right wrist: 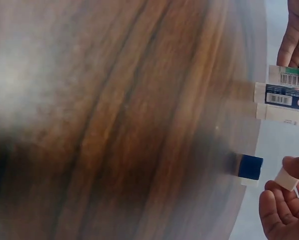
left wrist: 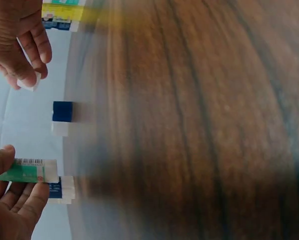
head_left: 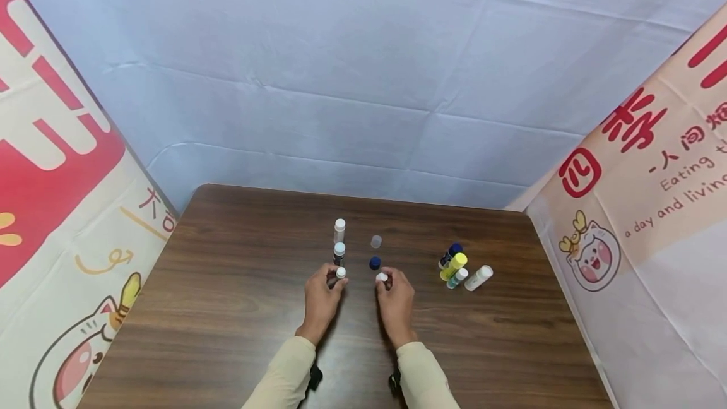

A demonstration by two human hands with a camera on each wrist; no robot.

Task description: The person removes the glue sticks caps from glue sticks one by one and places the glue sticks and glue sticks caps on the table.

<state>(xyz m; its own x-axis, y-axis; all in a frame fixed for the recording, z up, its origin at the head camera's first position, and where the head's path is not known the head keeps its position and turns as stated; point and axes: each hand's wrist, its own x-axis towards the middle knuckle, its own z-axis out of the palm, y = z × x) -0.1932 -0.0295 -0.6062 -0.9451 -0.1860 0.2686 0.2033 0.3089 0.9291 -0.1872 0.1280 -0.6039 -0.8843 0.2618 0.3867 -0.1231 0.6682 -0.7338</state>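
My left hand [head_left: 321, 295] grips a green-and-white glue stick [left wrist: 32, 171] upright, between thumb and fingers, its white end up. My right hand [head_left: 396, 298] pinches a small white cap [right wrist: 286, 178] between thumb and fingers, a short way to the right. Just beyond the left hand stands a dark blue glue stick [head_left: 339, 254] with a white top; behind it is a white glue stick [head_left: 339, 230]. A dark blue cap [head_left: 375, 262] sits on the table close to the right fingertips. Farther back is a pale translucent cap [head_left: 376, 242].
Right of the hands several glue sticks are grouped: one with a dark blue cap [head_left: 450, 256], a yellow one [head_left: 454, 266], a teal-and-white one [head_left: 457, 278] and a white one [head_left: 479, 278]. The brown wooden table [head_left: 227, 295] meets a pale cloth backdrop [head_left: 341, 112] at its far edge.
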